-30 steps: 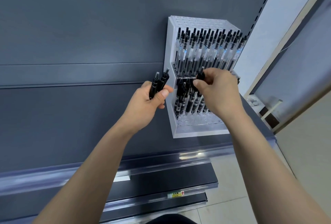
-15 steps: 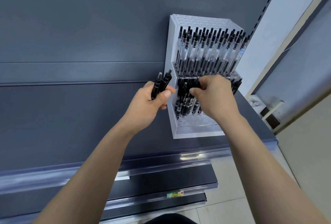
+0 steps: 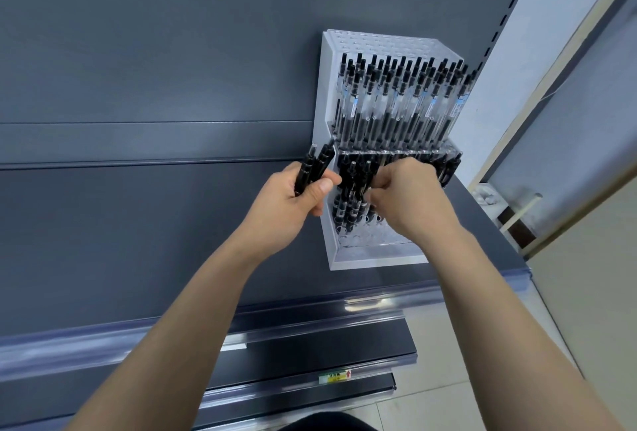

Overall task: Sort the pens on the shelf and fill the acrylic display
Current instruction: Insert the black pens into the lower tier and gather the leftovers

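A stepped acrylic display (image 3: pixel 375 255) stands on the dark grey shelf (image 3: pixel 138 241). Its upper tier is packed with several upright black pens with clear barrels (image 3: pixel 396 106). The lower tier holds several black pens (image 3: pixel 348 203) at its left and right ends, with bare holes along the front rows. My left hand (image 3: pixel 293 206) grips two black pens (image 3: pixel 312 168) just left of the display. My right hand (image 3: pixel 410 199) is over the lower tier with its fingers curled around a black pen among the ones standing there.
The shelf's front edge carries a clear price rail (image 3: pixel 241 324). Lower dark shelves (image 3: pixel 310 361) jut out beneath. A white wall and a framed panel (image 3: pixel 568 103) stand to the right, above a tiled floor (image 3: pixel 568 310).
My right hand has moved down and left into the lower tier, lowering its pen among the others. My left hand has stayed put with its two pens.
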The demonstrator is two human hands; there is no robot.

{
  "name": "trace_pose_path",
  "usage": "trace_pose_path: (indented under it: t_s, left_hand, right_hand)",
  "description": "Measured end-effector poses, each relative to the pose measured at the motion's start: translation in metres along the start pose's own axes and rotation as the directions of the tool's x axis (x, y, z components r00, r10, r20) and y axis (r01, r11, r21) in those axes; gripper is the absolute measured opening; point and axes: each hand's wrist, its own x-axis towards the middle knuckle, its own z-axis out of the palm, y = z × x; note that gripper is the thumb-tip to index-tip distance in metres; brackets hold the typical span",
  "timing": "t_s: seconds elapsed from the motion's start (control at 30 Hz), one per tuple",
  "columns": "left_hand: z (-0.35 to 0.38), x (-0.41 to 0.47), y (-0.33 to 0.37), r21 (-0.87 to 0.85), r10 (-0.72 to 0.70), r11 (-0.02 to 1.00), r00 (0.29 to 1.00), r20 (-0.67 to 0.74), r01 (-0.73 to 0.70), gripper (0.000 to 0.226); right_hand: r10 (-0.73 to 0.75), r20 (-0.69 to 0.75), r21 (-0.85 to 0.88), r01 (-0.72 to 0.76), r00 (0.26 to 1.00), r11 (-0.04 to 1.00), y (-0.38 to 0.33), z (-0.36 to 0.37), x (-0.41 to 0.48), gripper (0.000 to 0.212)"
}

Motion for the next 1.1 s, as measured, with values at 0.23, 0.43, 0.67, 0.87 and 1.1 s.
trace_pose_path:
  t_s: [0.23, 0.43, 0.67, 0.87, 1.1]
  left_hand:
    - [0.005, 0.003, 0.006, -0.032, 0.032, 0.999, 0.994, 0.108, -0.028, 0.021]
    - [0.009, 0.003, 0.010, -0.090, 0.040, 0.996, 0.980, 0.193, -0.022, 0.019]
    - [-0.002, 0.010, 0.000, -0.057, 0.035, 0.998, 0.996, -0.079, -0.040, 0.022]
    - [0.005, 0.008, 0.004, -0.051, 0.031, 0.998, 0.999, -0.034, -0.033, 0.024]
    - [0.005, 0.006, 0.002, -0.060, 0.009, 0.998, 1.000, -0.024, -0.010, 0.023]
  right_hand:
    - [-0.180, 0.016, 0.476, 0.151, 0.984, 0.867, -0.022, -0.037, -0.020, 0.006]
    - [-0.205, 0.009, 0.490, 0.174, 0.979, 0.854, -0.023, -0.033, -0.019, 0.017]
    - [-0.116, -0.215, 0.241, 0.167, 0.970, 0.956, -0.008, -0.059, -0.012, 0.031]
    - [-0.094, -0.230, 0.159, 0.133, 0.969, 0.978, 0.000, -0.037, -0.005, 0.032]
    - [-0.095, -0.237, 0.160, 0.135, 0.967, 0.978, -0.001, -0.032, 0.000, 0.026]
